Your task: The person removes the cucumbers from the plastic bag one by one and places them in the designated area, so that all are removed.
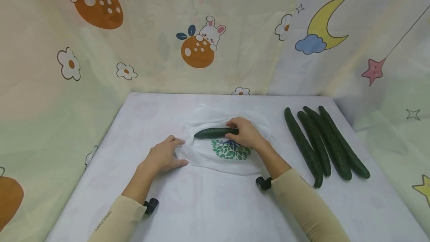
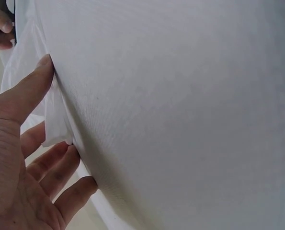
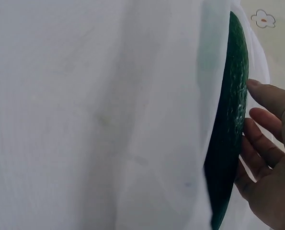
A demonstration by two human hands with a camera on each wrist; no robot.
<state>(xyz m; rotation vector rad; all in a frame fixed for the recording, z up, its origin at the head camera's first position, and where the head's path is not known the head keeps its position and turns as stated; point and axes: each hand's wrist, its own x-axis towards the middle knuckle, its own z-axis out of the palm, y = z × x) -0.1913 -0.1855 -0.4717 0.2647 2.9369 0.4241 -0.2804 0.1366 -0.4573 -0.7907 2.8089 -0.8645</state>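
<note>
A dark green cucumber lies crosswise over a thin white plastic bag with a green tree print. My right hand grips the cucumber near its right end, thumb on the near side and fingers on the far side. In the right wrist view, white plastic hides part of the cucumber beside the right hand. My left hand rests at the bag's left edge, thumb and fingers spread apart. A fold of the bag shows between thumb and fingers of the left hand in the left wrist view.
Several long cucumbers lie side by side at the right of the white-covered table. Printed cloth hangs behind the table and at its sides. A small black camera sits at the right wrist, another at the left.
</note>
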